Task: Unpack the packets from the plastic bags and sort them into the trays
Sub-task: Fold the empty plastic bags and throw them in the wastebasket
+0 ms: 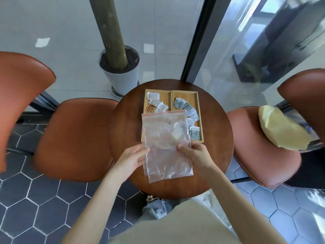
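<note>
Clear plastic, with a red zip strip along its far edge, forms the bag [167, 145] held over the middle of the round wooden table [126, 124]. The left hand [131, 160] grips the bag's left edge near its midpoint, fingers closed on the film. The right hand [195, 154] pinches the right edge at about the same height, thumb on top. The bag lies tilted, its sealed bottom toward the near edge of the table and its zip end over the near ends of the trays. Something pale shows through the film near the bag's centre; what it is cannot be told.

Two wooden trays sit side by side at the far part of the table, long sides touching. The left tray [167, 97] holds white packets [153, 95] and one brown packet [151, 108]; its near end is covered by the bag. The right tray [190, 97] holds grey-green printed packets [186, 107] in a loose row from its far left corner to its near right corner.

Brown padded chairs stand at the left side [73, 138] and the right side [260, 152] of the table. A yellow cushion [279, 131] rests on the right chair. A white plant pot [121, 76] stands on the floor beyond the far edge.
</note>
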Available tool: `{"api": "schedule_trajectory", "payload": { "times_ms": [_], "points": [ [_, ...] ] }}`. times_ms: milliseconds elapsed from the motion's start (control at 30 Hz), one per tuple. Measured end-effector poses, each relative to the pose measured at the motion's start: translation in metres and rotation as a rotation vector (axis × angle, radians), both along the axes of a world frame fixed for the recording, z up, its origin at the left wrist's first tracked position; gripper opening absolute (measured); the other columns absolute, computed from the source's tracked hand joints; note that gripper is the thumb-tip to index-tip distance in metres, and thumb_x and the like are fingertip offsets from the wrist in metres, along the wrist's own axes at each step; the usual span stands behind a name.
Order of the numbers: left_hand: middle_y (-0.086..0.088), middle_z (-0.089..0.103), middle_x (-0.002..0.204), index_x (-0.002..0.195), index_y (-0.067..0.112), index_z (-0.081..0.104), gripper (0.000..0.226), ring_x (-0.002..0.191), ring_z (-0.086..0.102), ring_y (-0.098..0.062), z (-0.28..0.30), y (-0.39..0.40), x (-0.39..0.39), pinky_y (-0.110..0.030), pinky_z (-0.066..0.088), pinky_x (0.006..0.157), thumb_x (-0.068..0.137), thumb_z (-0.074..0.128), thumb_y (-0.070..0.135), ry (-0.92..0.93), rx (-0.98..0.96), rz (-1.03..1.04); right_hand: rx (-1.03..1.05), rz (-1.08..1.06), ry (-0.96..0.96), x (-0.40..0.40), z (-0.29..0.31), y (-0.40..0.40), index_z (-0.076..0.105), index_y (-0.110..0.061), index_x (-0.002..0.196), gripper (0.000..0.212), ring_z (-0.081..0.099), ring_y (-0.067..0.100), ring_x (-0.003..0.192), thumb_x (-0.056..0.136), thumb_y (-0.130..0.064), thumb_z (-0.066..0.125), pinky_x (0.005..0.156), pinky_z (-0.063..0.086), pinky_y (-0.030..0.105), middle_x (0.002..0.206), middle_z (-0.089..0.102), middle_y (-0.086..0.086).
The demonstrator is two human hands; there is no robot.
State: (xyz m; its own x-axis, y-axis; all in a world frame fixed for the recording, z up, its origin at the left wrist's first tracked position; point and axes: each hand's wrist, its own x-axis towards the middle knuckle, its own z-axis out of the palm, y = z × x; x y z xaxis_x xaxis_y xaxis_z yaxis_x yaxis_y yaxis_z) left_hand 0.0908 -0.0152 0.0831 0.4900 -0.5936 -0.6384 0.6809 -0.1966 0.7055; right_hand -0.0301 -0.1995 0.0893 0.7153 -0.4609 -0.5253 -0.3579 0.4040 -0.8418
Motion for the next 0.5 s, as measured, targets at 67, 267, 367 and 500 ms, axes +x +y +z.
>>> {"api": "schedule_trajectory", "payload": {
  "times_ms": [67,267,367,500],
  "points": [
    [-0.011,0.07,0.104,0.101,0.009,0.066,0.017,0.1,0.067,-0.02,-0.003,-0.002,-0.005,-0.022,0.054,0.079,0.088,0.056,0.005,-0.106,0.049,0.003,-0.058,0.004,0.06,-0.001,-0.002,0.001,0.07,-0.004,0.08,0.005,0.067,0.022,0.064,0.076,-0.001,0.071,0.062,0.059,0.029,0.071,0.071,0.008],
    [-0.009,0.072,0.102,0.108,0.005,0.065,0.022,0.094,0.07,-0.019,-0.001,-0.003,-0.003,-0.024,0.055,0.082,0.087,0.058,0.004,-0.231,0.142,-0.056,0.072,-0.101,0.174,-0.003,-0.009,0.006,0.07,-0.006,0.085,0.012,0.067,0.022,0.068,0.085,-0.016,0.064,0.041,0.047,0.017,0.081,0.07,0.012],
    [-0.005,0.073,0.097,0.102,0.01,0.067,0.018,0.091,0.07,-0.017,0.003,-0.001,-0.004,-0.024,0.055,0.083,0.088,0.057,0.004,-0.273,0.154,-0.104,0.085,-0.204,0.268,-0.006,-0.018,0.006,0.068,0.001,0.096,0.017,0.052,0.015,0.052,0.085,-0.01,0.061,0.036,0.036,0.016,0.07,0.061,0.009],
    [-0.006,0.073,0.098,0.102,0.013,0.065,0.019,0.093,0.07,-0.017,0.007,0.001,-0.006,-0.03,0.054,0.089,0.088,0.057,0.004,-0.301,0.162,-0.166,0.246,-0.287,0.214,-0.011,-0.023,0.005,0.061,-0.008,0.104,0.021,0.051,0.014,0.052,0.084,0.0,0.06,0.043,0.041,0.022,0.068,0.061,0.005]
  ]
}}
